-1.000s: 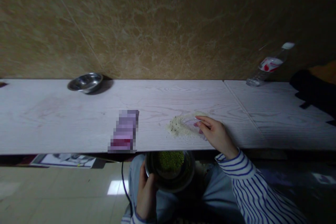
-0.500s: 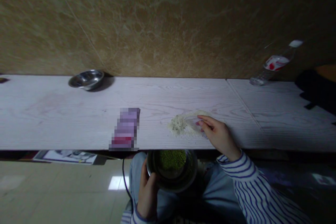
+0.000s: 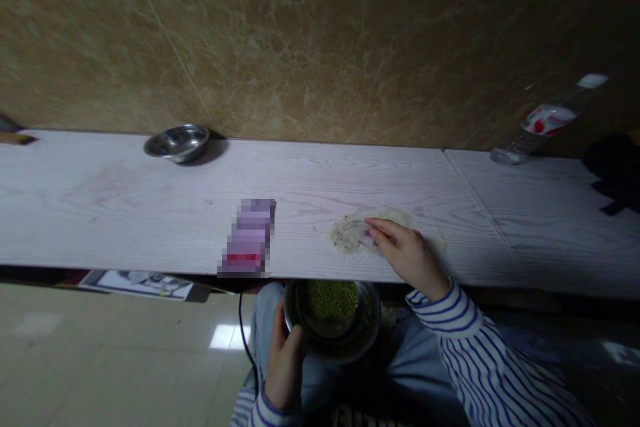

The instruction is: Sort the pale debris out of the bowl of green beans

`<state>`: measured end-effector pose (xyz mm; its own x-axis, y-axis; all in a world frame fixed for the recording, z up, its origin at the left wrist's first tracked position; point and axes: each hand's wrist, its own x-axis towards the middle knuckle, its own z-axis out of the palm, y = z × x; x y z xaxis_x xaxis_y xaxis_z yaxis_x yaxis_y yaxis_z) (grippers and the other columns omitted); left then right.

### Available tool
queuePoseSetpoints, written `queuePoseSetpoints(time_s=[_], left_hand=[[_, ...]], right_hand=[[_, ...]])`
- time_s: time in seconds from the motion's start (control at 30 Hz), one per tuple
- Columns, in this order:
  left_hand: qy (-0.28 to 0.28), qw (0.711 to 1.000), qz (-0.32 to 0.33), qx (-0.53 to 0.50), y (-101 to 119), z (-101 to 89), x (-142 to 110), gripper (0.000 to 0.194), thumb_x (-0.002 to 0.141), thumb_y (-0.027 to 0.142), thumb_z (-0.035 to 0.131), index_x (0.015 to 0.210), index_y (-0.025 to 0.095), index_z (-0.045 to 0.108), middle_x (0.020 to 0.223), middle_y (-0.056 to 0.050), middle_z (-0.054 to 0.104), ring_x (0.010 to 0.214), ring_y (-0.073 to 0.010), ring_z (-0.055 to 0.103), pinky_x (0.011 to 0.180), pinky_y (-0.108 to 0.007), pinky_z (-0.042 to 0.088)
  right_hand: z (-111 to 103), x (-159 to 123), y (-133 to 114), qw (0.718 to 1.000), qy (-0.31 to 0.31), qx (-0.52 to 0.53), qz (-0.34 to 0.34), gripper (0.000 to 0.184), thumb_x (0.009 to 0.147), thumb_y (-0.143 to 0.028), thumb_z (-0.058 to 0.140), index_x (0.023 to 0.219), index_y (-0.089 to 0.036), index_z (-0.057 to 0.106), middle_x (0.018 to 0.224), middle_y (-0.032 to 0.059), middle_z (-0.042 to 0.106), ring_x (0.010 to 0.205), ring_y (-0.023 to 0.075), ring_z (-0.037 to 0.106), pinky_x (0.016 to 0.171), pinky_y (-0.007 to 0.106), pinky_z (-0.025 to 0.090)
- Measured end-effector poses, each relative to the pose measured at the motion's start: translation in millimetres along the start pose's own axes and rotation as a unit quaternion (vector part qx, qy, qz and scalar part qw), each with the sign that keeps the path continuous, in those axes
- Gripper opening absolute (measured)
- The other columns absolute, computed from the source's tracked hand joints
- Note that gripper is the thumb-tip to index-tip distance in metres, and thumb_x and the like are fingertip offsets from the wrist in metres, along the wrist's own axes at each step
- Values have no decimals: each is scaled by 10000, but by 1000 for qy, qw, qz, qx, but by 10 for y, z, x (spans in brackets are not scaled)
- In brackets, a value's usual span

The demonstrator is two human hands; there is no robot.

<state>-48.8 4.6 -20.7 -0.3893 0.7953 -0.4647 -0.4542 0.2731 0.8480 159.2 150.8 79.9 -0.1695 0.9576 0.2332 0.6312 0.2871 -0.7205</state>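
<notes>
My left hand (image 3: 286, 367) grips the left rim of a metal bowl (image 3: 373, 320), thumb over the edge, low over my lap in front of the table. Small green beans (image 3: 333, 300), like mung beans, lie inside it. Over the tabletop, my right hand (image 3: 405, 250) is closed, with thumb and fingers pinching a clear, rounded plastic piece (image 3: 354, 231); its exact kind is hard to make out. That piece is at a thin spread of pale grains (image 3: 337, 240) with dark specks, some hidden under the hand.
A second metal bowl (image 3: 177, 145) stands near the wall at the left. A pixelated purple phone-shaped item (image 3: 249, 237) lies at the table's front edge. A clear bottle (image 3: 547, 121) with a white cap stands at right, beside a dark item (image 3: 615, 170). The white table (image 3: 310, 180) runs along the wall.
My right hand has swept slightly left with the clear plastic piece, and the pale grains look flatter and more spread. The left hand still holds the bowl. The view has shifted slightly.
</notes>
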Motion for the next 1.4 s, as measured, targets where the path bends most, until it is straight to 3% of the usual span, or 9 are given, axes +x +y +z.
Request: queuePoseSetpoints(time_s=[0.27, 0.6, 0.87, 1.2, 1.4], left_hand=[[-9, 1000, -14, -23, 0, 22, 10, 595, 740, 245, 658, 1325, 310, 577, 1416, -34, 591, 1368, -296, 457, 1135, -456, 344], [-36, 999, 23, -3, -42, -1, 42, 605, 774, 268, 652, 1369, 296, 544, 1468, -52, 539, 1406, -285, 408, 1173, -468, 273], [-48, 999, 10, -14, -55, 7, 13, 568, 803, 238, 632, 1358, 331, 553, 1482, -21, 524, 1414, -265, 400, 1176, -450, 275], [-35, 999, 8, -16, -10, 6, -19, 603, 778, 281, 658, 1367, 296, 533, 1456, -60, 544, 1395, -301, 423, 1155, -486, 307], [-35, 999, 12, -18, -25, 7, -5, 593, 775, 245, 645, 1357, 307, 549, 1477, -47, 525, 1409, -300, 403, 1161, -491, 295]], right_hand=[[-2, -65, -60, 999, -20, 30, 10, 324, 929, -286, 517, 1166, -198, 719, 1052, 87, 781, 908, 221, 752, 790, 345, 618], [-121, -233, -49, 997, -75, 4, -6, 276, 923, -259, 547, 1116, -229, 741, 1070, 51, 780, 936, 208, 740, 828, 336, 600], [-196, -138, 72, 1000, -18, 9, 7, 287, 929, -292, 549, 1143, -224, 729, 1062, 60, 782, 934, 213, 748, 841, 330, 605], [53, -74, -163, 999, -32, 1, -18, 290, 932, -260, 528, 1131, -232, 738, 1056, 56, 784, 961, 212, 745, 899, 342, 587], [-6, -104, -153, 999, -45, 26, -4, 284, 931, -265, 539, 1135, -235, 734, 1053, 53, 784, 926, 204, 751, 842, 326, 608]])
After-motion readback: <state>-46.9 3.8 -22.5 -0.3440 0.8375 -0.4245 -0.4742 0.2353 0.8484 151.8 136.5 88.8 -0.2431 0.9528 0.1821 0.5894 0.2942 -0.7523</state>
